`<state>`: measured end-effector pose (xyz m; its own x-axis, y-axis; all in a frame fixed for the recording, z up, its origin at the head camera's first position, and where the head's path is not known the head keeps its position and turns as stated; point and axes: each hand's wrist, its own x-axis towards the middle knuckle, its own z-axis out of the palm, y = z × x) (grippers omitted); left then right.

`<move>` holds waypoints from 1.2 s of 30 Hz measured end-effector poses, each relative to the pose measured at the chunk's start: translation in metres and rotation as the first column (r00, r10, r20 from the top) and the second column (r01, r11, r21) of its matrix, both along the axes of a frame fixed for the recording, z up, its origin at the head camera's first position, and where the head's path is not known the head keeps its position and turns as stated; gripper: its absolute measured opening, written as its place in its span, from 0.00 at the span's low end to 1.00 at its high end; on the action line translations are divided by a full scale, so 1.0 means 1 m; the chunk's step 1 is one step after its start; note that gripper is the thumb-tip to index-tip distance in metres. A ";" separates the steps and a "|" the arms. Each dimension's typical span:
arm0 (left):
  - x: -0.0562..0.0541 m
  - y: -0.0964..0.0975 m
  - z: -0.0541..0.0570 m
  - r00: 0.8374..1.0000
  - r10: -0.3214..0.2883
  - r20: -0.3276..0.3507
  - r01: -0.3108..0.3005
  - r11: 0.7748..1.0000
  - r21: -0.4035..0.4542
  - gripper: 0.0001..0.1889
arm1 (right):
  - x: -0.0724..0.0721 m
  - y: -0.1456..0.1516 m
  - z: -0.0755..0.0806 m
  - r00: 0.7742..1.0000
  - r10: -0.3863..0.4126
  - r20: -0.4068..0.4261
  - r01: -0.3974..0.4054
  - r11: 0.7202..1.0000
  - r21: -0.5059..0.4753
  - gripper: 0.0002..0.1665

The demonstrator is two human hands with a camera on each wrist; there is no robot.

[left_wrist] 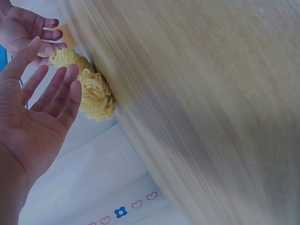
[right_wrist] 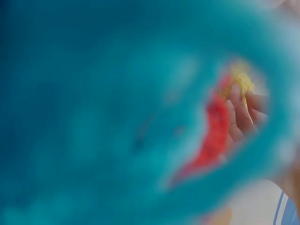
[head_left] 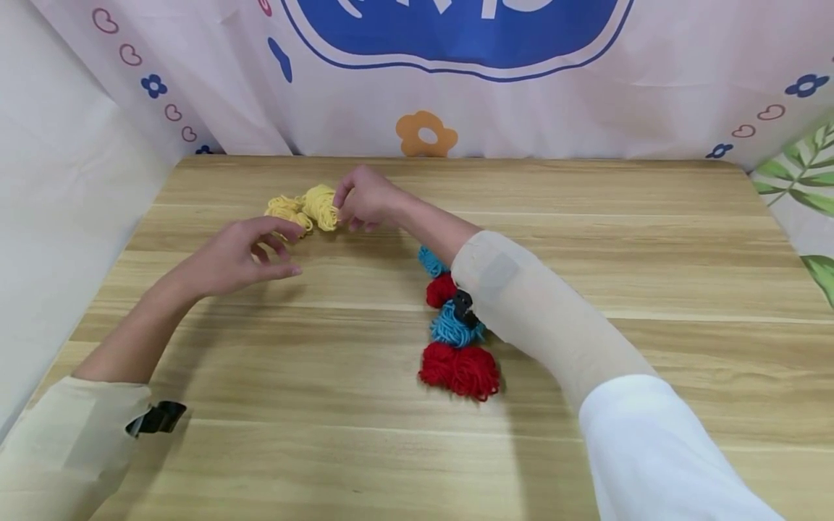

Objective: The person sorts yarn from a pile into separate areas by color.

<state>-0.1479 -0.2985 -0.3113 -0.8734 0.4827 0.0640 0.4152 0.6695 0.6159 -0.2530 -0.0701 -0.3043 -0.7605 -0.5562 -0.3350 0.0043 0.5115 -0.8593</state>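
Note:
Two bundles of yellow yarn lie side by side at the back left of the table: a looser one (head_left: 287, 210) and a rounder one (head_left: 321, 208). My left hand (head_left: 237, 257) is at the near left of the looser bundle, fingers relaxed and apart, holding nothing. On the other side, my right hand (head_left: 370, 199) has its fingertips at the edge of the rounder bundle. The left wrist view shows the yellow yarn (left_wrist: 96, 96) beyond the left fingers and the right hand (left_wrist: 28, 30) with spread fingers. Blurred blue yarn (right_wrist: 93, 117) covers most of the right wrist view.
Under my right forearm runs a row of yarn bundles: blue (head_left: 431, 262), red (head_left: 441, 290), blue again (head_left: 456, 325), and a larger red one (head_left: 459, 370) nearest me. A black wrist camera mount (head_left: 464, 307) hangs close to them. A printed curtain (head_left: 554, 116) stands behind the table.

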 end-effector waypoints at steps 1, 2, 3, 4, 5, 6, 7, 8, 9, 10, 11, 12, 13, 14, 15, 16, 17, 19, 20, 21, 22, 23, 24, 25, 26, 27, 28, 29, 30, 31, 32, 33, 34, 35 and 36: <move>0.000 0.000 0.001 1.000 0.000 0.001 0.000 1.000 0.000 0.25 | 0.000 0.001 0.000 1.000 0.007 0.004 -0.007 1.000 0.003 0.03; 0.000 0.001 0.001 1.000 -0.001 0.002 0.001 1.000 -0.001 0.25 | 0.000 0.001 0.001 1.000 0.018 0.008 -0.018 1.000 0.006 0.04; 0.000 0.001 0.001 1.000 -0.002 0.001 0.002 1.000 -0.002 0.25 | 0.000 0.002 0.002 1.000 0.028 0.011 -0.028 1.000 0.011 0.04; 0.001 0.002 0.001 1.000 -0.003 0.000 0.003 1.000 -0.001 0.25 | 0.000 0.002 0.002 0.999 0.043 0.017 -0.043 0.999 0.016 0.05; 0.001 0.002 0.001 1.000 -0.004 -0.002 0.004 1.000 -0.001 0.25 | 0.000 0.003 0.003 0.998 0.058 0.023 -0.058 0.998 0.018 0.06; 0.001 0.002 0.002 1.000 -0.004 -0.003 0.004 1.000 0.001 0.25 | 0.000 0.003 0.003 0.997 0.071 0.028 -0.072 0.997 0.020 0.07; 0.001 0.003 0.002 1.000 -0.005 -0.006 0.005 1.000 0.000 0.25 | 0.000 0.004 0.004 0.996 0.080 0.035 -0.081 0.996 0.025 0.08; 0.001 0.003 0.002 1.000 -0.006 -0.008 0.006 1.000 0.001 0.25 | 0.001 0.004 0.004 0.995 0.090 0.041 -0.091 0.995 0.028 0.09; 0.001 0.003 0.002 1.000 -0.006 -0.009 0.006 1.000 0.002 0.25 | 0.001 0.004 0.005 0.994 0.098 0.049 -0.100 0.995 0.030 0.09; 0.001 0.003 0.002 1.000 -0.007 -0.007 0.007 1.000 0.003 0.25 | 0.001 0.004 0.005 0.993 0.102 0.056 -0.104 0.994 0.033 0.09; 0.001 0.004 0.002 1.000 -0.007 -0.007 0.007 1.000 0.002 0.25 | 0.001 0.004 0.006 0.993 0.103 0.060 -0.105 0.994 0.033 0.10; 0.002 0.004 0.002 1.000 -0.007 -0.005 0.007 1.000 0.002 0.25 | 0.001 0.004 0.006 0.993 0.102 0.063 -0.104 0.994 0.035 0.10; 0.002 0.004 0.002 1.000 -0.007 -0.003 0.007 1.000 0.002 0.25 | 0.002 0.004 0.006 0.993 0.103 0.063 -0.105 0.994 0.037 0.10; 0.002 0.004 0.003 1.000 -0.007 -0.001 0.007 1.000 0.001 0.25 | 0.002 0.004 0.006 0.993 0.104 0.061 -0.107 0.994 0.039 0.10; 0.002 0.004 0.003 1.000 -0.008 0.001 0.008 1.000 0.000 0.25 | 0.002 0.004 0.006 0.993 0.107 0.059 -0.109 0.993 0.042 0.10; 0.002 0.004 0.003 1.000 -0.009 0.001 0.009 1.000 -0.001 0.25 | 0.002 0.004 0.007 0.993 0.107 0.056 -0.110 0.993 0.046 0.11; 0.002 0.004 0.004 1.000 -0.010 0.001 0.010 1.000 -0.002 0.25 | 0.003 0.003 0.007 0.992 0.111 0.052 -0.114 0.992 0.046 0.11; 0.002 0.004 0.004 1.000 -0.011 0.000 0.011 1.000 -0.003 0.25 | 0.003 0.003 0.007 0.992 0.117 0.047 -0.119 0.992 0.045 0.11; 0.002 0.004 0.004 1.000 -0.012 0.001 0.012 1.000 -0.002 0.25 | 0.003 0.003 0.007 0.992 0.120 0.045 -0.122 0.992 0.046 0.11; 0.002 0.004 0.004 1.000 -0.012 0.002 0.012 1.000 -0.003 0.25 | 0.003 0.004 0.007 0.991 0.123 0.045 -0.125 0.991 0.044 0.11; 0.002 0.005 0.004 1.000 -0.012 0.005 0.012 1.000 -0.002 0.25 | 0.004 0.004 0.008 0.991 0.123 0.044 -0.125 0.991 0.042 0.11; 0.002 0.005 0.004 1.000 -0.011 0.007 0.011 1.000 -0.002 0.25 | 0.004 0.004 0.008 0.991 0.124 0.044 -0.126 0.991 0.042 0.11; 0.002 0.005 0.004 1.000 -0.009 0.012 0.009 1.000 -0.001 0.25 | 0.004 0.005 0.008 0.991 0.127 0.043 -0.129 0.991 0.042 0.11; 0.003 0.006 0.004 1.000 -0.009 0.016 0.009 1.000 -0.001 0.26 | 0.004 0.006 0.009 0.990 0.132 0.042 -0.134 0.990 0.043 0.12; 0.003 0.006 0.004 1.000 -0.008 0.019 0.008 1.000 0.000 0.26 | 0.004 0.007 0.009 0.990 0.137 0.041 -0.138 0.989 0.043 0.12; 0.003 0.006 0.004 1.000 -0.007 0.021 0.007 1.000 0.000 0.26 | 0.004 0.008 0.009 0.989 0.140 0.039 -0.142 0.989 0.041 0.12; 0.003 0.007 0.004 1.000 -0.007 0.023 0.007 1.000 0.000 0.26 | 0.004 0.010 0.009 0.989 0.145 0.036 -0.146 0.988 0.038 0.12; 0.003 0.007 0.005 1.000 -0.007 0.022 0.007 1.000 0.000 0.26 | 0.004 0.011 0.009 0.988 0.149 0.035 -0.150 0.988 0.033 0.12; 0.003 0.008 0.005 1.000 -0.006 0.022 0.006 1.000 0.000 0.26 | 0.004 0.013 0.009 0.988 0.153 0.033 -0.154 0.988 0.029 0.13; 0.004 0.009 0.005 1.000 -0.006 0.022 0.006 1.000 -0.001 0.26 | 0.004 0.014 0.010 0.987 0.155 0.032 -0.156 0.987 0.022 0.13; 0.004 0.010 0.005 1.000 -0.006 0.023 0.006 1.000 0.000 0.25 | 0.004 0.016 0.010 0.987 0.157 0.031 -0.157 0.987 0.016 0.14; 0.004 0.011 0.005 1.000 -0.005 0.028 0.005 1.000 0.000 0.25 | 0.004 0.018 0.010 0.987 0.158 0.029 -0.159 0.987 0.010 0.14; 0.004 0.012 0.006 0.999 -0.005 0.033 0.005 1.000 0.001 0.25 | 0.004 0.020 0.011 0.987 0.160 0.027 -0.160 0.987 0.006 0.14; 0.004 0.013 0.006 0.999 -0.006 0.035 0.006 1.000 0.002 0.25 | 0.004 0.022 0.011 0.987 0.161 0.023 -0.161 0.987 0.006 0.14; 0.004 0.014 0.006 0.999 -0.008 0.038 0.008 1.000 0.003 0.25 | 0.005 0.023 0.012 0.987 0.162 0.018 -0.162 0.987 0.009 0.14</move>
<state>-0.1443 -0.2845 -0.3051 -0.8716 0.4893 0.0317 0.3962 0.6648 0.6333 -0.2484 -0.0468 -0.2927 -0.6546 -0.6684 -0.3532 -0.0650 0.5152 -0.8546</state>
